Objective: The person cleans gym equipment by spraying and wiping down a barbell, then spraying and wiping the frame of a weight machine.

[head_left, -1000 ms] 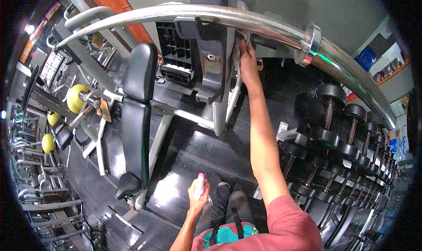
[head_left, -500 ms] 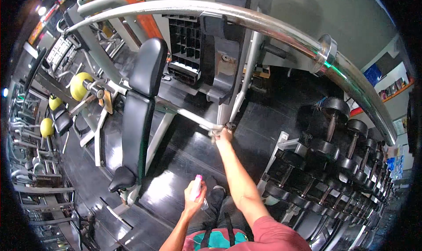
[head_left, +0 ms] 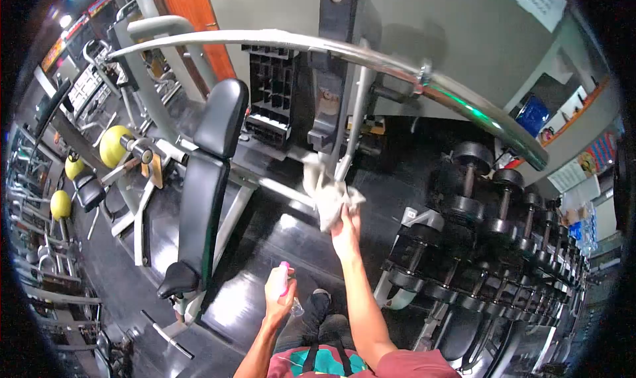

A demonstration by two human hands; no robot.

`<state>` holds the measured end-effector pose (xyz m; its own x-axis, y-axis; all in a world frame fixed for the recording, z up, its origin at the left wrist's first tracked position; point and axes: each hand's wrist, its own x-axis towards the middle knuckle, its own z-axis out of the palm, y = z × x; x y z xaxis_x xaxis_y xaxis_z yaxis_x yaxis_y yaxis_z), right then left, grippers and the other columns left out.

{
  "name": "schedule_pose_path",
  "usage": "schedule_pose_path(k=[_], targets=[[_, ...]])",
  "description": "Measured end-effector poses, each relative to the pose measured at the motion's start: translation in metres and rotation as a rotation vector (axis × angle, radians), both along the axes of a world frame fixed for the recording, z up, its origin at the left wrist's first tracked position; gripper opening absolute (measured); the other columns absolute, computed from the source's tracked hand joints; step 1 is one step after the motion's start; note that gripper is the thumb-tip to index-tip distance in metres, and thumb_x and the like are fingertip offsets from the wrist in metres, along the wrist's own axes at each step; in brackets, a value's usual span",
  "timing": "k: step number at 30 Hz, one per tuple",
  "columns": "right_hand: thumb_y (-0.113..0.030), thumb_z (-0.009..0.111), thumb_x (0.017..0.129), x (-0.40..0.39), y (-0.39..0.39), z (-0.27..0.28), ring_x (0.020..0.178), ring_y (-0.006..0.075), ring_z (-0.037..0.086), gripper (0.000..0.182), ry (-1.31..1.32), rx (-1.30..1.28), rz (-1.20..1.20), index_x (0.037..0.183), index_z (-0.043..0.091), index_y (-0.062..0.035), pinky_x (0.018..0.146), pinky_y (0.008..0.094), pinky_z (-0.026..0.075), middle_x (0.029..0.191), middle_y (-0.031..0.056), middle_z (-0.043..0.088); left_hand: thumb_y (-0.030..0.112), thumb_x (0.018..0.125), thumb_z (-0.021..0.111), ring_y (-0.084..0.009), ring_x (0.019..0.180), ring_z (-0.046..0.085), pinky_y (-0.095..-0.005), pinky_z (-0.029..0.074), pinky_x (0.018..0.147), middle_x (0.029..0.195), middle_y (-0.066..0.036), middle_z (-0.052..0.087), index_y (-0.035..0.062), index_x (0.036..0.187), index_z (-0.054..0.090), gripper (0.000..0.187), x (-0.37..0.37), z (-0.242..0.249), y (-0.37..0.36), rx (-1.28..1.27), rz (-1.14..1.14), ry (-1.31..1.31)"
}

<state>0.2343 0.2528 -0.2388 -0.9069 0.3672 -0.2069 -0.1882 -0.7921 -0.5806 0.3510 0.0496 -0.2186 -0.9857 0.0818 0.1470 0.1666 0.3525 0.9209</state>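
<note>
A pale cloth (head_left: 326,196) hangs from my right hand (head_left: 346,235), its fingers closed on the lower end, in front of the foot of the bench's upright (head_left: 329,109). My left hand (head_left: 279,297), lower and to the left, is wrapped round a spray bottle (head_left: 286,284) with a pink nozzle; its clear body shows below the hand. To the left stands a black padded bench (head_left: 204,206) on a grey frame. A long metal barbell (head_left: 391,66) crosses above both hands, resting across the upright.
A rack of black dumbbells (head_left: 467,206) fills the right side. Behind the upright, a black compartmented shelf (head_left: 270,93) stands by the wall. Exercise machines with yellow round pads (head_left: 114,147) line the left. A bar (head_left: 169,337) sticks out low beside the bench.
My right hand has come up and nearer from the base of the upright, and the cloth now shows spread out. My left hand still holds the spray bottle. The view has shifted.
</note>
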Motion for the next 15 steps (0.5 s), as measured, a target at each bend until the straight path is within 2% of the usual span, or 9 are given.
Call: schedule_pose_path(k=[1,3,5,7,8,11,13,15], targets=[[-0.016,0.052,0.094,0.023,0.005,0.003,0.11,0.016,0.056,0.037,-0.026,0.075,0.025,0.13,0.043,-0.0134,0.093,0.0342,0.048,0.123,0.0033,0.055,0.0,0.08,0.061,-0.0133,0.066,0.057,-0.0267,0.046,0.058,0.087,-0.007,0.056,0.0004,0.105,0.055,0.026,0.005,0.015,0.002,0.011,-0.005,0.017],[-0.014,0.057,0.092,0.072,0.015,0.004,0.108,0.015,0.055,0.039,-0.09,-0.036,0.1,0.128,0.045,-0.0099,0.09,0.031,0.047,0.12,0.0028,0.055,-0.002,0.079,0.061,-0.0123,0.067,0.056,-0.0263,0.046,0.059,0.082,-0.006,0.053,0.0001,0.109,0.053,0.031,0.015,0.049,0.004,0.065,-0.01,-0.199],[-0.014,0.057,0.092,0.12,0.026,-0.006,0.106,0.016,0.057,0.034,-0.092,-0.052,0.128,0.124,0.048,-0.0059,0.089,0.0316,0.048,0.117,0.0041,0.057,-0.003,0.078,0.063,-0.0113,0.065,0.054,-0.0259,0.046,0.06,0.08,-0.004,0.05,0.0007,0.111,0.052,0.035,0.025,0.06,0.001,0.028,-0.049,-0.101],[-0.013,0.055,0.093,0.169,0.032,-0.004,0.104,0.0167,0.058,0.029,-0.125,-0.061,0.113,0.121,0.051,-0.0047,0.09,0.0317,0.048,0.115,0.005,0.059,0.0,0.076,0.066,-0.0099,0.065,0.053,-0.0257,0.046,0.06,0.083,-0.002,0.051,0.0016,0.114,0.051,0.04,0.038,0.066,-0.004,0.052,-0.189,-0.161],[-0.013,0.054,0.093,0.188,0.033,0.0,0.103,0.0172,0.058,0.029,-0.123,-0.052,0.068,0.121,0.05,-0.0052,0.089,0.0318,0.048,0.115,0.0052,0.059,0.001,0.076,0.066,-0.0091,0.066,0.052,-0.0254,0.046,0.062,0.085,-0.002,0.052,0.0018,0.117,0.049,0.045,0.044,0.065,-0.005,0.222,-0.238,-0.26],[-0.009,0.051,0.094,0.245,0.038,0.008,0.104,0.0181,0.058,0.027,-0.157,0.031,-0.019,0.12,0.05,-0.0065,0.085,0.0328,0.051,0.115,0.0061,0.059,-0.001,0.075,0.063,-0.0095,0.068,0.053,-0.0252,0.046,0.065,0.084,-0.002,0.052,0.0018,0.118,0.048,0.046,0.059,0.076,-0.002,0.289,-0.382,-0.262],[-0.015,0.056,0.092,0.275,0.038,0.021,0.097,0.0175,0.06,0.024,-0.25,0.115,-0.09,0.114,0.053,-0.0063,0.085,0.0347,0.049,0.106,0.0053,0.061,-0.004,0.074,0.059,-0.0113,0.073,0.056,-0.0261,0.048,0.069,0.088,-0.004,0.056,0.0006,0.118,0.048,0.045,0.069,0.085,0.003,0.294,-0.477,-0.259],[-0.013,0.057,0.091,0.294,0.041,0.024,0.096,0.0168,0.06,0.024,-0.266,0.223,-0.174,0.114,0.053,-0.0066,0.085,0.0336,0.049,0.106,0.0045,0.061,-0.006,0.074,0.056,-0.0146,0.084,0.061,-0.028,0.05,0.075,0.097,-0.008,0.06,-0.0009,0.115,0.05,0.042,0.078,0.09,0.012,0.348,-0.518,-0.346]])
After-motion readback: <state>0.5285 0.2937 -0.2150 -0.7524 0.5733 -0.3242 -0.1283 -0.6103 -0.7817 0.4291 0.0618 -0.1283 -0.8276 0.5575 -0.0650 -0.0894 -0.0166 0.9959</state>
